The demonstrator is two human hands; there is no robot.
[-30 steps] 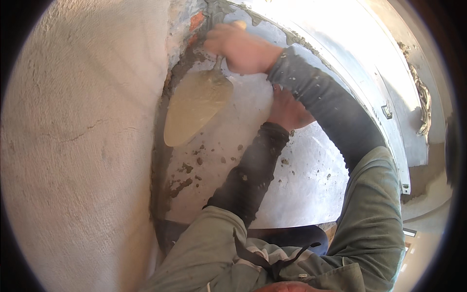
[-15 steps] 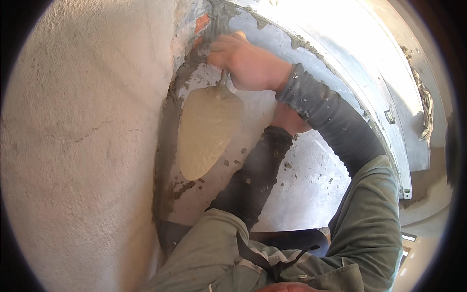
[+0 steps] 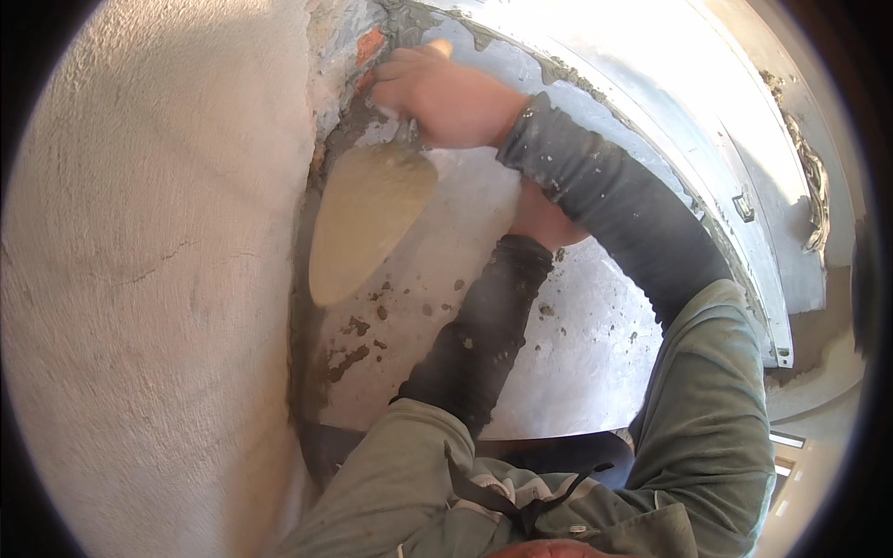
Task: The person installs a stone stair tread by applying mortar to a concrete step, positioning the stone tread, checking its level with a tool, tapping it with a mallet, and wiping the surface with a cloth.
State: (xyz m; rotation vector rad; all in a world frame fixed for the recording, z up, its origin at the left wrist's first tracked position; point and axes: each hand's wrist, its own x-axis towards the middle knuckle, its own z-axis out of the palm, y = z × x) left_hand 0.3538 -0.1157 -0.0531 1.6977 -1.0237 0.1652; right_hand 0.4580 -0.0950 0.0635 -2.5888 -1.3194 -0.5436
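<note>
My right hand [image 3: 448,97] is closed around the handle of a trowel [image 3: 370,219], and the yellowish handle end shows above the fist. The trowel's broad, pale blade points down and slightly left, close to the joint where the wall meets a smooth grey panel [image 3: 581,344]. Beneath my right forearm, my left hand [image 3: 547,216] is over the panel; its fingers are hidden by the right sleeve. Wet grey mortar [image 3: 352,124] lines the corner above the blade, beside a patch of exposed red brick [image 3: 369,45].
A rough plastered wall [image 3: 158,242] with a thin crack rises along the left. Mortar crumbs [image 3: 349,363] lie scattered on the panel. A mortar-smeared white frame [image 3: 688,102] curves along the upper right, with a crumpled strip [image 3: 816,195] beyond it.
My right hand and the trowel have shifted left and upward, nearer the wall joint. More crumbs below the blade are uncovered. My left hand has barely moved.
</note>
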